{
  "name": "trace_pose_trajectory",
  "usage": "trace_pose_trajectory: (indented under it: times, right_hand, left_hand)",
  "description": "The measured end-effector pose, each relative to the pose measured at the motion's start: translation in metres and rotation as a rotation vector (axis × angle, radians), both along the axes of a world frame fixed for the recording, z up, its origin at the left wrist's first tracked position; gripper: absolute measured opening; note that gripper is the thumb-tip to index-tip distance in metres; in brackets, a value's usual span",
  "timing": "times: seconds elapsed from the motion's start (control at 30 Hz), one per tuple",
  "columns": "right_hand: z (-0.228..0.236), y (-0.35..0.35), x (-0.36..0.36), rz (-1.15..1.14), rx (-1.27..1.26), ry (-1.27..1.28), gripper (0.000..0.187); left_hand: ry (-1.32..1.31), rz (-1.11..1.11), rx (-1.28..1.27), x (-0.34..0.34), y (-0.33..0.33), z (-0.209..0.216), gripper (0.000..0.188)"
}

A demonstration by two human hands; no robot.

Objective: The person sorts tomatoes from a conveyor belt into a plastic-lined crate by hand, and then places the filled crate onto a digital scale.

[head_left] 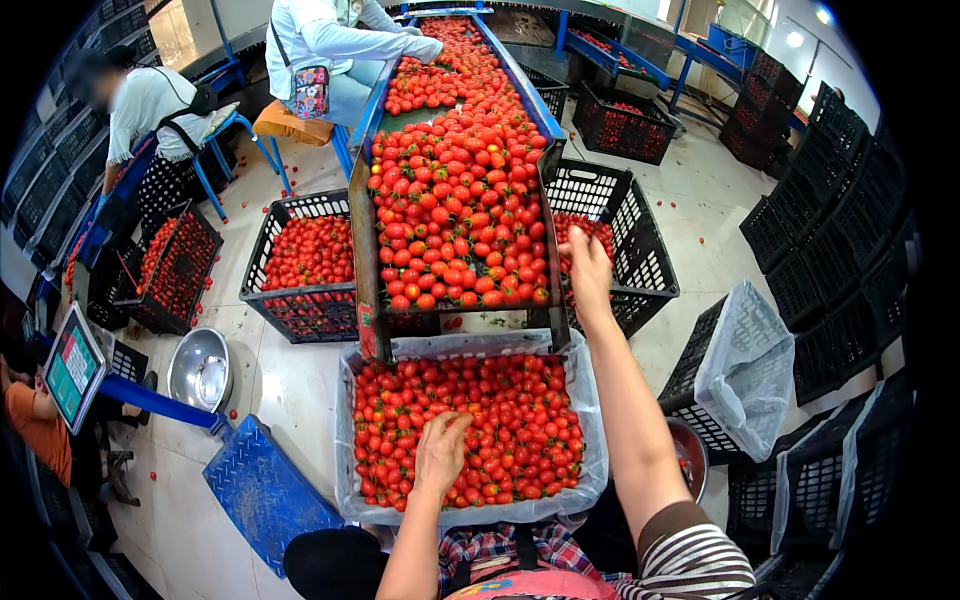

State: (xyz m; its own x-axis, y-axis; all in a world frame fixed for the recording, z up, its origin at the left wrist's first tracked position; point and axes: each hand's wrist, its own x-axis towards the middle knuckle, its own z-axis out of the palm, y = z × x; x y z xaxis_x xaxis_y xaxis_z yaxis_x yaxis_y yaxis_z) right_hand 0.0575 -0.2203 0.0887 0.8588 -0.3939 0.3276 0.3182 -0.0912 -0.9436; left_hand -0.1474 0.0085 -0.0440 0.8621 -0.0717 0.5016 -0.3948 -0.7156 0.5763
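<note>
Below the chute end stands a crate lined with clear plastic (350, 505), full of red cherry tomatoes (520, 430). My left hand (440, 455) is over these tomatoes, fingers bent and close together; whatever is under the fingertips is hidden. Off to the right, my right hand (590, 272) reaches beside the chute, above a black crate (640, 245) partly filled with tomatoes. Its fingers are curled inward, and I cannot make out what they hold, if anything. A blue-edged sorting chute (552, 130) slopes toward me, covered with cherry tomatoes.
A black crate of tomatoes (300, 313) stands left of the chute. Nearer are a steel bowl (200, 370) and a blue platform scale (268, 490). A plastic-lined crate (740, 365) and stacked black crates (830, 240) line the right. A co-worker (330, 40) sits beside the chute.
</note>
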Motion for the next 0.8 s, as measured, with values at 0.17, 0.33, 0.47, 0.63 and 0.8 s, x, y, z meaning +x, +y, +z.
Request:
trace_pose_trajectory:
  times: [0.17, 0.33, 0.47, 0.63, 0.8]
  right_hand:
    - [-0.030, -0.002, -0.101, -0.145, -0.212, 0.173, 0.051]
    - [-0.060, 0.014, -0.147, -0.199, 0.051, 0.215, 0.044]
    - [-0.069, 0.041, -0.163, 0.249, -0.175, 0.403, 0.053]
    - [-0.083, 0.051, -0.100, -0.012, -1.026, -0.051, 0.074]
    - [-0.088, 0.058, -0.085, 0.033, -1.056, -0.045, 0.059]
  left_hand:
    - [-0.093, 0.058, -0.283, 0.039, -0.009, 0.070, 0.028]
    - [-0.008, 0.265, 0.246, 0.131, -0.001, 0.095, 0.085]
    - [0.118, 0.296, 0.401, 0.155, -0.001, 0.061, 0.098]
    - [0.057, 0.212, 0.280, 0.135, 0.000, 0.054, 0.090]
    - [-0.019, 0.168, 0.318, 0.119, 0.013, 0.046, 0.072]
